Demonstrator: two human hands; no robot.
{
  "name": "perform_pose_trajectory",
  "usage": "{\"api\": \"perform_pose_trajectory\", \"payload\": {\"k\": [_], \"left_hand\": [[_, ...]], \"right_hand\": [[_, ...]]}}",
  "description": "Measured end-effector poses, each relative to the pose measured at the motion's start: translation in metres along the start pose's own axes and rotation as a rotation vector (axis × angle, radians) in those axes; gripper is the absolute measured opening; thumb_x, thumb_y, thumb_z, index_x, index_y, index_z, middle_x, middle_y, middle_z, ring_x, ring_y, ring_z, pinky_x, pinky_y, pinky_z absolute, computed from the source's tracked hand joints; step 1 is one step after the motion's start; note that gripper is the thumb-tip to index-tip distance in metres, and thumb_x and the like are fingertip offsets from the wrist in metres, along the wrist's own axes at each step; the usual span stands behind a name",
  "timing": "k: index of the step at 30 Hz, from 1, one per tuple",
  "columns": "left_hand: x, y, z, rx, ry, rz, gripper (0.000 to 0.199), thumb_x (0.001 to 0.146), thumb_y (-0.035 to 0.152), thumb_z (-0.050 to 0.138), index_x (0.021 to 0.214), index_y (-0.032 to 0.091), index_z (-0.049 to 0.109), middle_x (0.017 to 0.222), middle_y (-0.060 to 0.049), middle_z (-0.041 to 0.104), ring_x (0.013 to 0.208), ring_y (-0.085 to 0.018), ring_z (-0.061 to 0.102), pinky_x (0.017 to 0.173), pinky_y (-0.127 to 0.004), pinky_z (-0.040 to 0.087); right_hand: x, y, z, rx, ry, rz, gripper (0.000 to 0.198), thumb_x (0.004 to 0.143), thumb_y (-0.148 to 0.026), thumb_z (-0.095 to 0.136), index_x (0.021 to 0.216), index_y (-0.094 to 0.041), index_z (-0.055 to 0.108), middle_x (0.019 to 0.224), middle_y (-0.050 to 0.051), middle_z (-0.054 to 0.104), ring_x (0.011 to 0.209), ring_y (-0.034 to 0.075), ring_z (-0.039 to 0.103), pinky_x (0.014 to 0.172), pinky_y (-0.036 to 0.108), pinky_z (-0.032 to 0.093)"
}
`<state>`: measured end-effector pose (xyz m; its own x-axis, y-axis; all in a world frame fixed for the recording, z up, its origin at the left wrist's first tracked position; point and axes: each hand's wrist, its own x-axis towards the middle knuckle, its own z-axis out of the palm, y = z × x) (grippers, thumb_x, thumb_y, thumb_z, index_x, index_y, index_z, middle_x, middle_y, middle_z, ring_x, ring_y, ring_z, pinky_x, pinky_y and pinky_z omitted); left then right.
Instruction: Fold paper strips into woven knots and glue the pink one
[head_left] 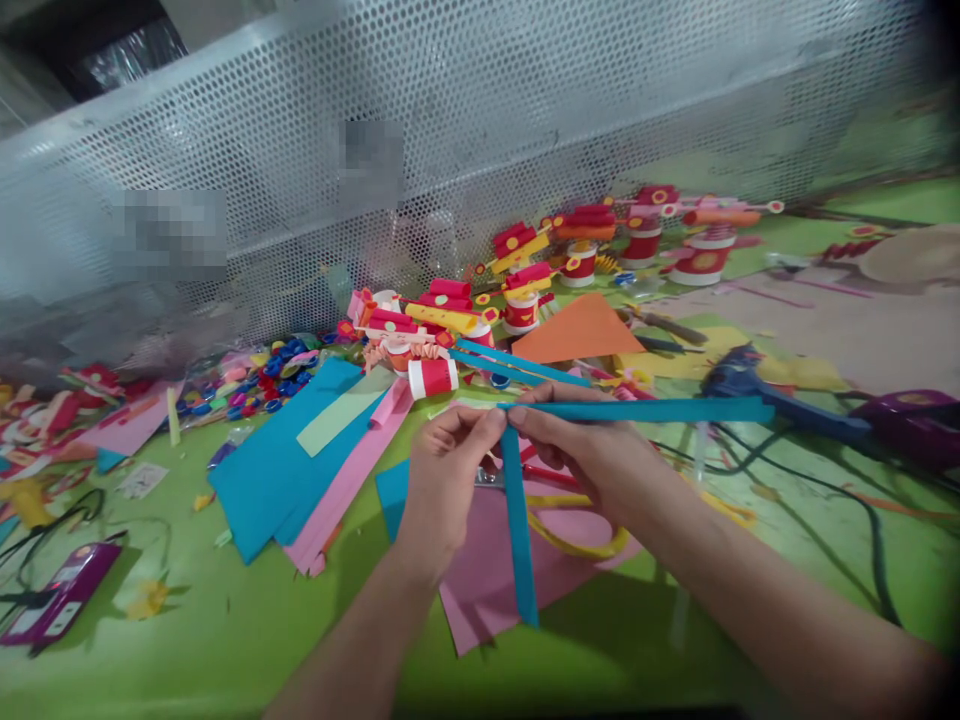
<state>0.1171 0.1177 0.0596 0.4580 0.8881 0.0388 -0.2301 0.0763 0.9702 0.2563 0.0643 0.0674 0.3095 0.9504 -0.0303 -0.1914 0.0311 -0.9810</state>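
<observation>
Two blue paper strips meet at a corner between my hands: one strip (660, 410) runs out to the right, the other strip (519, 540) hangs down toward me. My left hand (446, 465) pinches the corner between thumb and fingers. From the right side, my right hand (574, 440) also pinches the strips close to that corner. Beneath my hands lies a pink paper sheet (487, 570). On it rests a yellow loop (585, 545), beside red and metal parts that my hands partly hide; they look like scissors.
Several red-and-white paper cup models (521, 310) line the metal mesh screen (450, 130). Blue sheets (262, 480) and small colourful caps (277, 375) lie left. A blue glue gun (750, 385) with cables is at right. Purple power strips (64, 595) sit on both sides of the green table (225, 650).
</observation>
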Motion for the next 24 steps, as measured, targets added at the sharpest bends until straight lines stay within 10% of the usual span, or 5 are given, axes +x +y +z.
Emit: {"api": "perform_pose_trajectory", "payload": {"k": [5, 9, 14, 24], "left_hand": [[0.004, 0.003, -0.007, -0.053, -0.111, -0.038, 0.018, 0.087, 0.035, 0.07, 0.087, 0.017, 0.074, 0.078, -0.003, 0.068, 0.067, -0.012, 0.061, 0.06, -0.024, 0.05], [0.006, 0.006, -0.013, 0.285, -0.09, 0.288, 0.032, 0.084, 0.02, 0.073, 0.115, 0.024, 0.068, 0.112, -0.006, 0.069, 0.087, -0.014, 0.065, 0.075, -0.027, 0.056], [0.007, 0.001, -0.015, 0.48, -0.197, 0.63, 0.019, 0.089, 0.016, 0.067, 0.107, 0.025, 0.068, 0.115, -0.007, 0.065, 0.107, -0.019, 0.064, 0.092, -0.034, 0.055], [0.008, -0.001, -0.013, 0.343, -0.156, 0.498, 0.008, 0.086, 0.024, 0.075, 0.089, 0.021, 0.068, 0.1, -0.004, 0.068, 0.094, -0.016, 0.067, 0.083, -0.027, 0.056]], "right_hand": [[0.003, 0.001, -0.003, 0.231, -0.051, 0.04, 0.023, 0.074, -0.032, 0.082, 0.07, -0.019, 0.063, 0.057, -0.004, 0.047, 0.052, 0.008, 0.039, 0.048, 0.024, 0.03], [0.003, -0.003, -0.003, 0.327, -0.012, 0.159, 0.025, 0.068, -0.031, 0.085, 0.067, -0.019, 0.062, 0.051, -0.007, 0.042, 0.047, 0.006, 0.034, 0.044, 0.021, 0.024], [0.002, -0.004, -0.002, 0.352, -0.034, 0.229, 0.03, 0.065, -0.032, 0.086, 0.063, -0.019, 0.059, 0.049, -0.007, 0.039, 0.045, 0.006, 0.031, 0.043, 0.021, 0.026], [0.007, 0.007, -0.008, 0.37, -0.084, 0.116, 0.021, 0.065, -0.023, 0.084, 0.065, -0.019, 0.064, 0.052, -0.006, 0.044, 0.047, 0.006, 0.034, 0.044, 0.022, 0.024]]}}
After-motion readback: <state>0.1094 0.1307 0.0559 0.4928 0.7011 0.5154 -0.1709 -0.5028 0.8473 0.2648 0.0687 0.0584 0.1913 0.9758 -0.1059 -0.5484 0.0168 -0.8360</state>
